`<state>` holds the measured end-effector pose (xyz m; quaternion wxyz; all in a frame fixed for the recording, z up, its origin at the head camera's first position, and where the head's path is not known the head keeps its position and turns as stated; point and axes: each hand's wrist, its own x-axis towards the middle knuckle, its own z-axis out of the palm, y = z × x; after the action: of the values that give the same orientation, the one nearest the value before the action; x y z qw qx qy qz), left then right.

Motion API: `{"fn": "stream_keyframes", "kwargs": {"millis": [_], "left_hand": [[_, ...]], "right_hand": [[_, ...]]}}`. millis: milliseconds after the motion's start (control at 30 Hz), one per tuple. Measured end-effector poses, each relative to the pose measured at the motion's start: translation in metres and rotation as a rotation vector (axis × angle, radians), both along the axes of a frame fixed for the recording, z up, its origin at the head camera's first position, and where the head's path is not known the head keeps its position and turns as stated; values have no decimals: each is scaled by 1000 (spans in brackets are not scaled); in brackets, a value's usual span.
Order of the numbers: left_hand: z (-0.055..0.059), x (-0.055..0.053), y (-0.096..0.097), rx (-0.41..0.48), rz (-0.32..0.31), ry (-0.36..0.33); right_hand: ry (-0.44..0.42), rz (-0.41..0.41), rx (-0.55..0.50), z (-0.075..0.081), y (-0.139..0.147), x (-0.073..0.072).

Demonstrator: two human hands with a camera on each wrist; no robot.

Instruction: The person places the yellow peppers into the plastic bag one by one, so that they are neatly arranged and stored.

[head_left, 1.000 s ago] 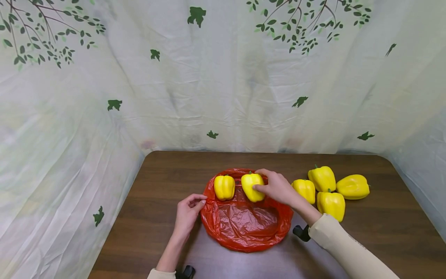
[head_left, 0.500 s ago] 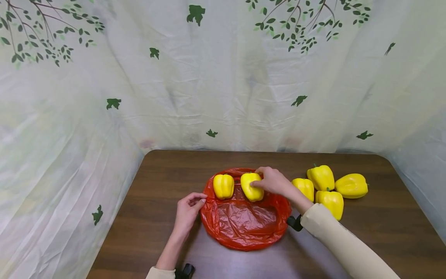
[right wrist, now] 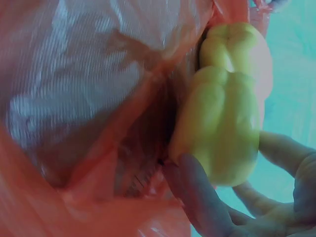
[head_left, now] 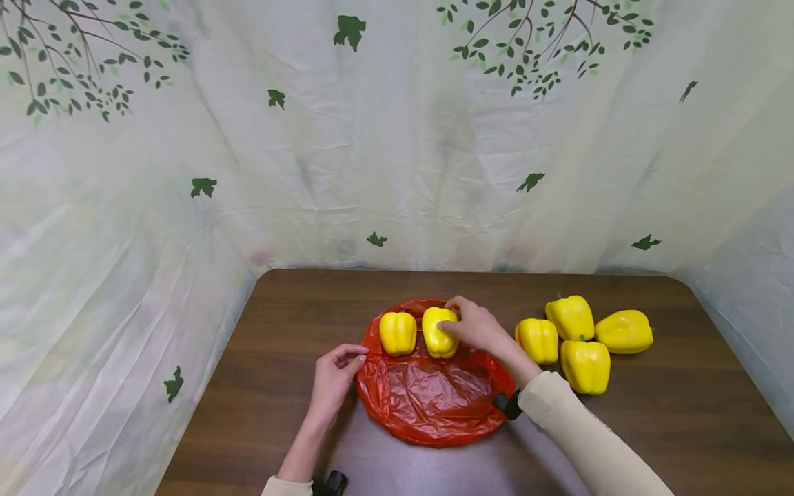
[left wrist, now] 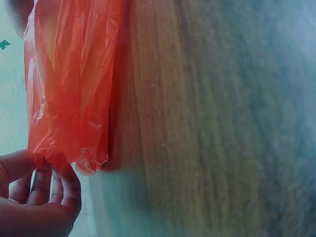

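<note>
An opened red plastic bag [head_left: 434, 420] lies on the table, its rim spread in a wide ring. One yellow bell pepper [head_left: 398, 334] sits inside it near the far rim. Just right of that pepper, my right hand [head_left: 480, 329] holds a second yellow bell pepper [right wrist: 217, 131] between thumb and fingers, upright inside the bag's far side. On the left, my left hand [head_left: 335, 377] pinches the bag's rim; in the left wrist view the fingertips grip the red plastic [left wrist: 69, 98] at its edge.
Several more yellow bell peppers [head_left: 586, 366] stand grouped on the wooden table [head_left: 298, 303] right of the bag, beside the right forearm. A pale curtain [head_left: 434, 172] with leaf prints hangs behind the table and along its sides.
My right hand has moved the held bell pepper slightly left, closer to the other one in the bag. The left hand keeps its place at the rim.
</note>
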<state>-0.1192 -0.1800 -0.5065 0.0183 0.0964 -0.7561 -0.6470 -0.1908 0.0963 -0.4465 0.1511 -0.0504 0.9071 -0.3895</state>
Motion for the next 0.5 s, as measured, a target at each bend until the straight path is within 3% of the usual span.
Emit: {"fn": "stream_keyframes", "kwargs": {"millis": [233, 500], "left_hand": [[2, 0, 1, 20, -2, -18], [29, 10, 10, 26, -32, 17]], "right_hand": [[76, -43, -61, -14, -2, 5], [126, -71, -83, -21, -10, 13]]}}
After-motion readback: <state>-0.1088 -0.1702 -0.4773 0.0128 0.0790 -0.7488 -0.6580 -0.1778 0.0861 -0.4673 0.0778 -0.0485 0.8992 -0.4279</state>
